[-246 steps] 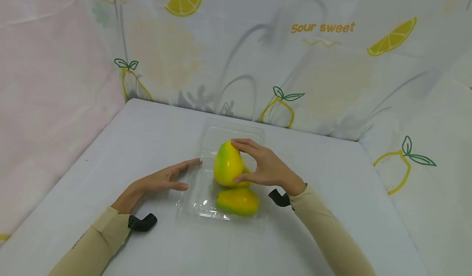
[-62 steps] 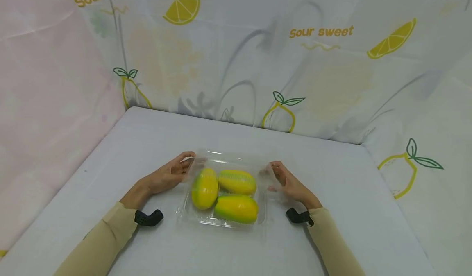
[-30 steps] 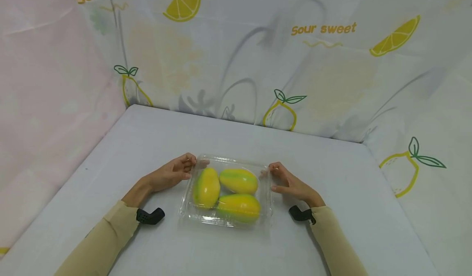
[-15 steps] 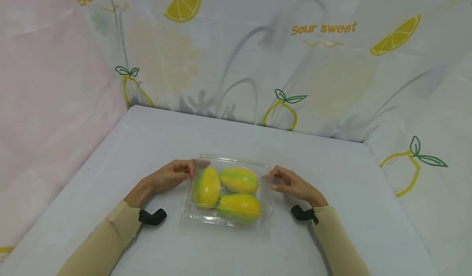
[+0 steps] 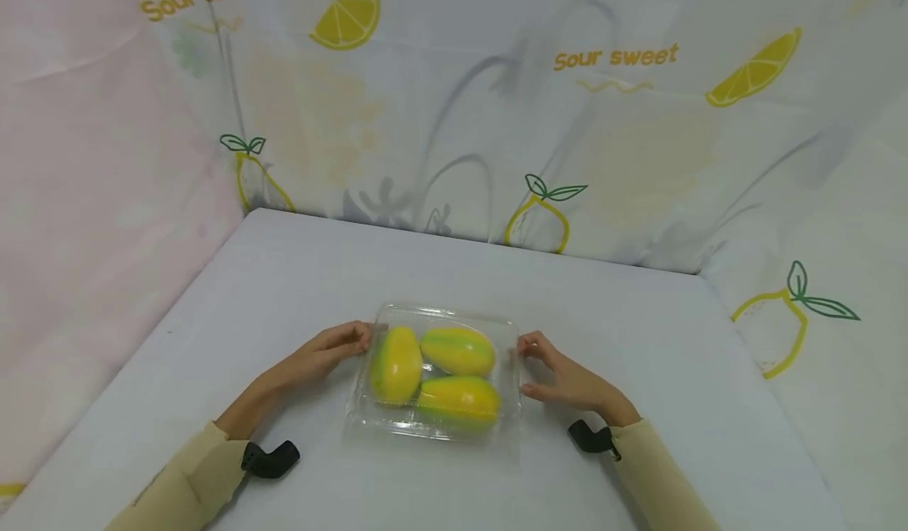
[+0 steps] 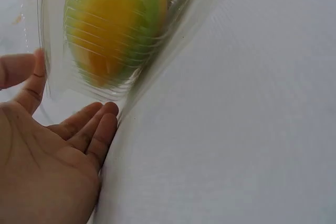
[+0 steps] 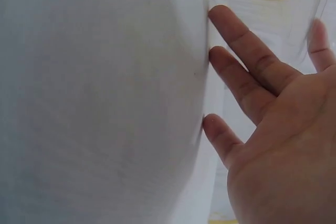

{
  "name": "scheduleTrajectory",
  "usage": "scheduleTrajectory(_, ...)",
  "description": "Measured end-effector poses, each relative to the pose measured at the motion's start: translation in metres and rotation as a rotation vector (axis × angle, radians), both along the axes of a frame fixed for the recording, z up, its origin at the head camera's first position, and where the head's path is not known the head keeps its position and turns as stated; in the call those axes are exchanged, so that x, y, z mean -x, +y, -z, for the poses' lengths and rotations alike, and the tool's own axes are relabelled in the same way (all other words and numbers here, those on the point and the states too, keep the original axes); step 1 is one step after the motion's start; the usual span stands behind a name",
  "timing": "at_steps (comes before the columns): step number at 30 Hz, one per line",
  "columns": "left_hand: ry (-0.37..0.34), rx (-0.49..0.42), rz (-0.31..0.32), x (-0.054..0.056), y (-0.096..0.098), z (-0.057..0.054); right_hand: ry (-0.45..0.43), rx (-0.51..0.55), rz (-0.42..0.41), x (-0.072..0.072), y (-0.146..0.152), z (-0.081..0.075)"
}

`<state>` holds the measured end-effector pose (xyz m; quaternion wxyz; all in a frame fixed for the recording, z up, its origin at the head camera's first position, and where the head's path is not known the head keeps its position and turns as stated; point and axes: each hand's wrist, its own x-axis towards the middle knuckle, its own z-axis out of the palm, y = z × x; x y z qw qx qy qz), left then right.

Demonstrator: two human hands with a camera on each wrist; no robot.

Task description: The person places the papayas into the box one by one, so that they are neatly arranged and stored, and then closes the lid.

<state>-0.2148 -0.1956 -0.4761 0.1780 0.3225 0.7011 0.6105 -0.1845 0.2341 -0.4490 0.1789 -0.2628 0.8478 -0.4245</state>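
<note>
A clear plastic clamshell box [image 5: 509, 373] lies on the white table with its lid down. Three yellow-green papayas are inside: one upright papaya [image 5: 397, 365] at the left, a second papaya [image 5: 459, 350] at the back right and a third papaya [image 5: 461, 401] in front of it. At the box's left side is my left hand [image 5: 322, 354], its fingertips right at the edge; in the left wrist view several fingers [image 6: 102, 135] reach to the box's underside. My right hand [image 5: 571, 377] is at the right side, fingers [image 7: 252, 56] spread, one fingertip by the lid's rim.
The white-covered table [image 5: 440, 492] runs back to a cloth backdrop [image 5: 426, 105] printed with lemons and lettering. A pinkish cloth [image 5: 92, 200] hangs at the left. Black wrist mounts [image 5: 273, 460] sit at both sleeves.
Earlier my right hand held a papaya over the open box. Then both hands brought the lid down over the three papayas. Lately both hands have shifted slightly nearer along the box's sides.
</note>
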Motion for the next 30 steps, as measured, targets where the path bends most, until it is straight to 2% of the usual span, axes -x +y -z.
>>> scheduleTrajectory(3,0.005,0.021,-0.014,-0.007,0.002,0.002,0.039,-0.005,0.005,-0.005,0.000,0.001)
scheduleTrajectory(10,0.080,0.030,0.069,-0.017,0.001,0.004,0.045,0.045,0.013,-0.016,-0.002,0.001)
scheduleTrajectory(18,0.064,0.054,0.054,-0.020,0.004,0.000,0.046,0.089,-0.018,-0.018,-0.002,-0.002)
scheduleTrajectory(23,0.187,0.138,-0.059,-0.028,0.002,-0.007,0.121,0.085,-0.036,-0.026,-0.005,0.000)
scheduleTrajectory(25,0.216,0.164,-0.101,-0.032,0.004,-0.011,0.148,0.077,-0.025,-0.031,-0.008,0.001)
scheduleTrajectory(28,0.195,0.181,-0.080,-0.038,0.008,-0.017,0.105,0.068,0.018,-0.042,-0.012,0.001)
scheduleTrajectory(30,0.126,0.177,-0.030,-0.041,0.009,-0.020,0.047,0.068,0.045,-0.050,-0.013,-0.001)
